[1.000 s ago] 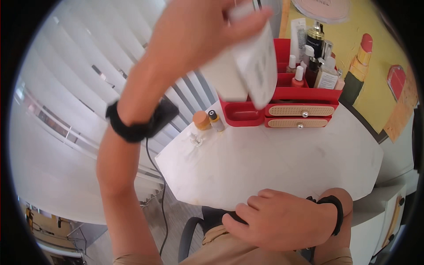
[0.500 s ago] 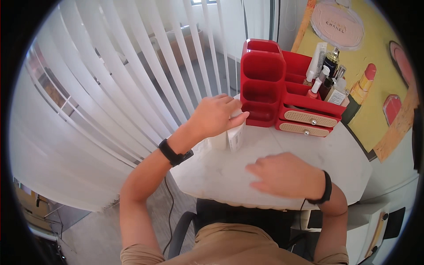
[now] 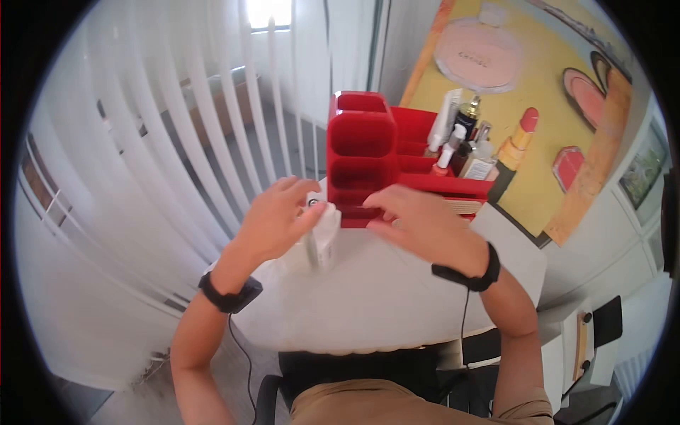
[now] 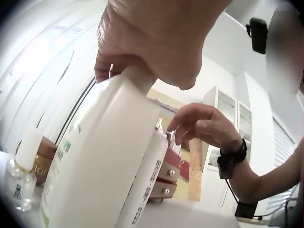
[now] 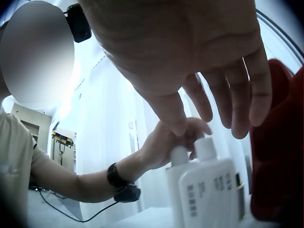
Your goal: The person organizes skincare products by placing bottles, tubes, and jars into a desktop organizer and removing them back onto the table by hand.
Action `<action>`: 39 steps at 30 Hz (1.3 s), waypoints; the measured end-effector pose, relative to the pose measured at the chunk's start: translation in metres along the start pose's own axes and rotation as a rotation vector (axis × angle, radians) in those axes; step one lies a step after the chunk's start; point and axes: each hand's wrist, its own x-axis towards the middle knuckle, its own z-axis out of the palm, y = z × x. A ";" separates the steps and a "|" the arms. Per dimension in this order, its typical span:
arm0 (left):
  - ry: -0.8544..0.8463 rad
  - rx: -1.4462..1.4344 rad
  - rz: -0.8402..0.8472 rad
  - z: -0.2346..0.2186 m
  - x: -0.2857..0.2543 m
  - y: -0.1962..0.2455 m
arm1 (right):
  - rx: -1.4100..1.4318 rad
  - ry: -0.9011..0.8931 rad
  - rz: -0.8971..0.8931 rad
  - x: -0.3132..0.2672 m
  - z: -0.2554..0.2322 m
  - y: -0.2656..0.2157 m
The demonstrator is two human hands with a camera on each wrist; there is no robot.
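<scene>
Two white bottles with white caps stand side by side at the table's left: the outer white bottle (image 4: 102, 152) and the white bottle with printed text (image 5: 211, 192). Over their caps is my left hand (image 3: 276, 221), fingers loosely bent around the top and thumb apart from the cap nearest the left wrist camera. My right hand (image 3: 423, 223) hovers with loosely bent fingers and nothing in its grasp. It is to the right of the bottles, in front of the red organizer (image 3: 361, 134).
Several cosmetics, including a nail polish bottle (image 3: 443, 159), stand in the organizer's right part. A clear bottle with a white cap (image 4: 23, 173) and a brown-lidded jar (image 4: 45, 154) are beside the bottles. Blinds (image 3: 205, 120) hang close on the left.
The white bottles, first held up in my left hand, have come down onto the table, and its fingers have loosened. My right hand has risen from near the lap toward the organizer. The view shifted.
</scene>
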 end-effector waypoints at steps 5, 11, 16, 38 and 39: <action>0.230 -0.285 0.141 -0.025 0.021 0.021 | -0.277 0.216 0.166 0.023 -0.067 0.061; 0.272 -0.531 0.237 -0.008 0.044 0.047 | -0.375 0.010 0.197 0.031 -0.064 0.115; 0.261 -0.580 0.183 -0.012 0.045 0.038 | -0.314 0.095 0.197 0.037 -0.075 0.074; 0.336 -0.640 0.276 -0.017 0.051 0.031 | -0.368 0.218 0.162 0.057 -0.056 0.084; 0.332 -0.646 0.282 -0.015 0.051 0.031 | -0.366 0.222 0.163 0.057 -0.063 0.101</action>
